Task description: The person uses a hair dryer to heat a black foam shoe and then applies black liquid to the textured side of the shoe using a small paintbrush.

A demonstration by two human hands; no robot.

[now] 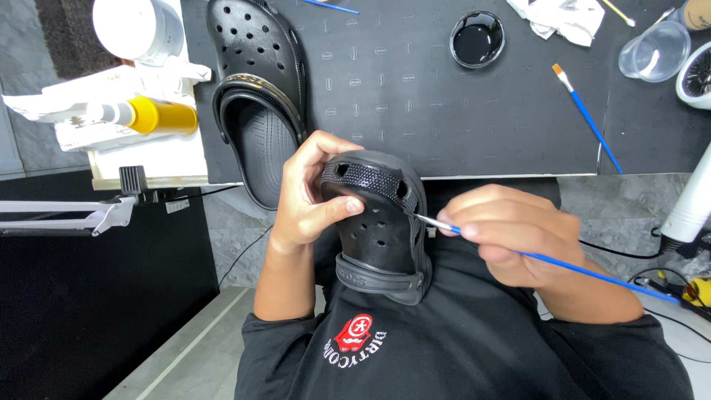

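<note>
My left hand [307, 194] grips a black clog with holes [381, 230], thumb pressed on its top, holding it in front of my chest. A textured dark strip crosses the clog near its toe. My right hand [511, 233] pinches a thin blue-handled paintbrush [592, 272], its metal tip touching the clog's right edge. A second black clog [259, 96] lies on the black mat [415, 111] just beyond my left hand.
On the mat sit a round dish of black paint [478, 38], another blue brush [586, 117], a clear plastic cup [655, 52] and crumpled tissue [559, 16]. A yellow-capped bottle [144, 115] and white container [141, 28] rest at the left. A white arm [67, 215] juts in at the left.
</note>
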